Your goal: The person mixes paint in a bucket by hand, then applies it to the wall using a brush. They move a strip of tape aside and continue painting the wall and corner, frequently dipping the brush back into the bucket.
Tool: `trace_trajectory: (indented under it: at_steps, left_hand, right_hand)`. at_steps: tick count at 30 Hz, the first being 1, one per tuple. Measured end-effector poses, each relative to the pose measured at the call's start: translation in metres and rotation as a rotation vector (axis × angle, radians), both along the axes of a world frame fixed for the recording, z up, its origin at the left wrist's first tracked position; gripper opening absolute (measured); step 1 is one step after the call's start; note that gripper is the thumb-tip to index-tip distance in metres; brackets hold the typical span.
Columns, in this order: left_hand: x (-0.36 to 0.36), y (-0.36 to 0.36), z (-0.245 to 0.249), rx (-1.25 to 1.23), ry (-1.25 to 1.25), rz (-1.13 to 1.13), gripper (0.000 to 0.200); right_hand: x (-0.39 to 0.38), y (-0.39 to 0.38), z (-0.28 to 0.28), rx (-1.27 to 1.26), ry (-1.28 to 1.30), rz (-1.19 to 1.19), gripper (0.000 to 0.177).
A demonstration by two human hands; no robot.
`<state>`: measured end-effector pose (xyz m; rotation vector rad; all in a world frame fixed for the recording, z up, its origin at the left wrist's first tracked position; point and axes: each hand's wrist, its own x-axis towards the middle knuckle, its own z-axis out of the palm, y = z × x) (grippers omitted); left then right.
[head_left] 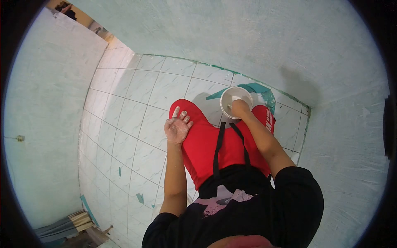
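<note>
My left hand (pixel 178 129) rests palm up by my left knee, its fingers apart and slightly curled. White paste or powder coats its palm and fingers, and nothing lies in it. A white round bucket (pixel 223 97) stands on the floor between my knees. Into its mouth reaches my right hand (pixel 239 108), closed, with a small whitish bit showing at its fingers. What those fingers grip is too small and partly hidden to name. The bucket's inside looks smeared with white.
Pale green walls (pixel 248 37) with whitish patches rise ahead and to the right. Teal scraps (pixel 258 88) lie on the tiled floor (pixel 155 93) behind the bucket, with smaller ones at left. Folded cloth (pixel 62 228) and wood sit at lower left. A doorway opens at upper left.
</note>
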<state>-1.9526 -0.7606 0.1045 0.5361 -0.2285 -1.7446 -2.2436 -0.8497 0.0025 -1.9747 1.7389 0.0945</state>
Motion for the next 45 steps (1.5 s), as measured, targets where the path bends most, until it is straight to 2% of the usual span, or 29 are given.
trace_trajectory:
  at_steps: [11,15,17,21,23,27,31,33,35,39,42,45]
  left_hand:
    - [-0.001,0.0,0.003,0.001,-0.001,0.0,0.047]
    - [0.0,0.0,0.003,0.001,0.004,-0.002,0.047]
    - [0.0,0.0,0.003,-0.013,0.026,-0.018,0.047]
    - [-0.002,0.0,0.005,0.012,-0.01,0.001,0.047]
    - [-0.002,0.0,0.005,0.008,-0.007,0.003,0.047]
    - [-0.001,0.0,0.004,0.009,0.009,-0.002,0.047]
    - [0.0,0.0,0.002,0.022,0.003,0.009,0.046]
    - [-0.001,-0.001,0.002,0.015,0.012,0.007,0.046]
    - [-0.001,0.0,0.002,0.011,0.012,0.004,0.046]
    - [0.0,-0.001,0.001,-0.011,0.011,-0.006,0.047]
    - [-0.001,0.0,0.001,-0.001,-0.005,0.006,0.047]
    - [0.0,0.001,0.0,0.001,0.008,-0.001,0.047]
  right_hand:
    - [0.005,0.002,-0.003,-0.015,-0.097,0.021,0.028]
    - [0.004,0.003,-0.002,-0.001,-0.129,-0.037,0.029]
    - [0.007,0.004,-0.004,-0.024,-0.065,-0.029,0.029]
    - [0.005,0.003,-0.002,-0.016,-0.11,0.043,0.029]
    - [0.005,0.005,-0.002,-0.021,-0.089,-0.061,0.029]
    - [0.008,0.004,-0.003,-0.02,-0.047,-0.03,0.03]
    - [0.011,0.01,0.014,-0.008,-0.091,-0.092,0.029]
    - [0.011,0.008,0.006,-0.017,-0.072,-0.109,0.028]
    - [0.014,0.007,-0.001,-0.008,-0.066,-0.031,0.026]
    - [0.012,0.01,-0.003,-0.039,-0.143,-0.037,0.026]
    - [0.016,0.01,0.001,-0.047,-0.072,-0.018,0.027]
    - [0.017,0.011,0.003,-0.026,-0.115,0.116,0.028]
